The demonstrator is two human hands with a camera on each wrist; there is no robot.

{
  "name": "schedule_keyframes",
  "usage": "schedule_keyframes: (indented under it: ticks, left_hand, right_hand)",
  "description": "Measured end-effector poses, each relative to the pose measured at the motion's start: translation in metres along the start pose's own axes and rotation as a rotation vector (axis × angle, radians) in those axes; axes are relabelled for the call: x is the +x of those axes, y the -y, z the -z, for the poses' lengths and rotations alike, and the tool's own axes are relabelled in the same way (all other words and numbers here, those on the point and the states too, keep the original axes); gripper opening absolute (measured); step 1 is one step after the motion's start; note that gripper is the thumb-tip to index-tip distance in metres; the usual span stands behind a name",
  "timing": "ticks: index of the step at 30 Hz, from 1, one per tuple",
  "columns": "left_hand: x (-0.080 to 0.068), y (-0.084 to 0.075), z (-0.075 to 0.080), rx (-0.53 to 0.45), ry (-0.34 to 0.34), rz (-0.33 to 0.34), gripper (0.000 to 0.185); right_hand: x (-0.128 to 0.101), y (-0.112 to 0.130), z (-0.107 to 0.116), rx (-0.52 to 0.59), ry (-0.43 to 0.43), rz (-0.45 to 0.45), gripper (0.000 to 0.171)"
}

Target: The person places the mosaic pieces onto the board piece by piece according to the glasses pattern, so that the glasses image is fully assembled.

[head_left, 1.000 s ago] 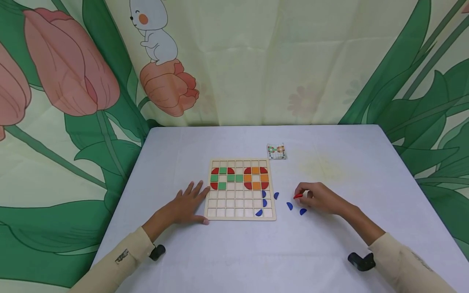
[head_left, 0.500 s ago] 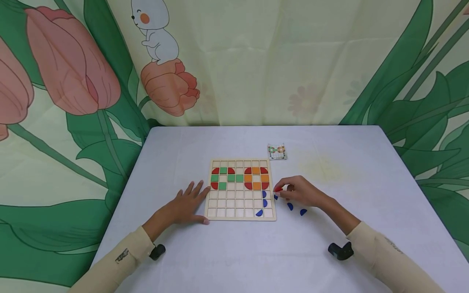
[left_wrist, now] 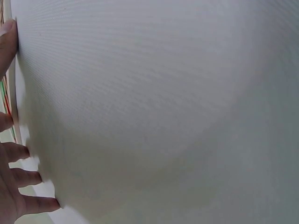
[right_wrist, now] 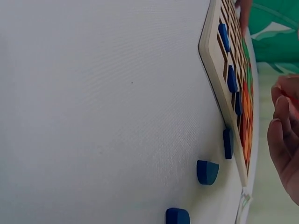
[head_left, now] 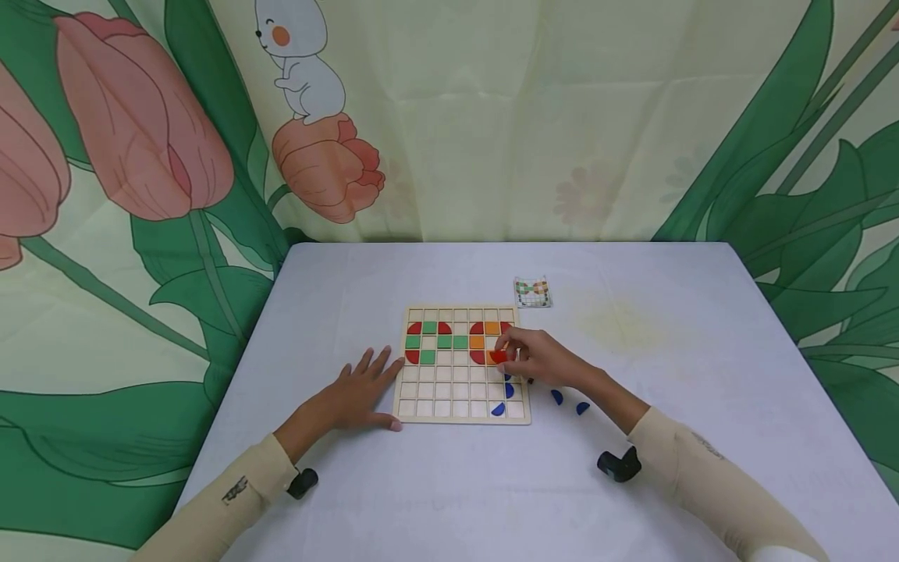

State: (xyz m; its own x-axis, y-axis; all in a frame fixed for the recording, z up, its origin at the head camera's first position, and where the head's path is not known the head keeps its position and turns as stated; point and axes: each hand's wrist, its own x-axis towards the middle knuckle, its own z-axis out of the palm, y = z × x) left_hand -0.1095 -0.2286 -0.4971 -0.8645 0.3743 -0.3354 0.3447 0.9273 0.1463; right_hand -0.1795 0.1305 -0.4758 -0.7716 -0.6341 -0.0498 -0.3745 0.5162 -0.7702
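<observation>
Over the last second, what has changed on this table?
The right hand, pinching a red piece, travelled left from beside the loose blue pieces to over the wooden board, near the orange and red ring. The left hand stayed flat at the board's left edge; the board did not move.

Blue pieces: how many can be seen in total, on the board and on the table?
6. Three are on the board near its right edge; three lie on the table right of it. The right hand may hide more.
</observation>
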Motion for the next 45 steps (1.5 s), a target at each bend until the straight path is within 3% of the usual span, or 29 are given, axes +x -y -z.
schedule_keyframes:
  ticks: [13, 18, 26, 31, 35, 45]
  left_hand:
    - [-0.001, 0.0, 0.0, -0.008, -0.004, 0.003, 0.112]
    - [-0.001, 0.0, 0.001, -0.018, 0.004, 0.003, 0.113]
    - [0.0, 0.0, 0.003, 0.002, 0.02, 0.01, 0.113]
    - [0.001, 0.0, 0.002, -0.01, 0.03, 0.017, 0.113]
    - [0.001, -0.001, 0.001, -0.004, 0.029, 0.021, 0.113]
    - [0.0, -0.003, 0.005, -0.006, 0.033, 0.025, 0.113]
  right_hand:
    - [0.035, 0.008, -0.014, 0.029, 0.067, 0.076, 0.022]
    - [0.049, 0.011, -0.02, -0.035, 0.089, 0.106, 0.022]
    - [0.07, 0.015, -0.031, -0.045, 0.134, 0.091, 0.025]
    - [0.079, 0.014, -0.041, -0.072, 0.096, 0.084, 0.017]
    - [0.079, 0.016, -0.045, -0.094, 0.056, 0.077, 0.02]
    - [0.078, 0.021, -0.05, -0.134, 0.019, -0.028, 0.021]
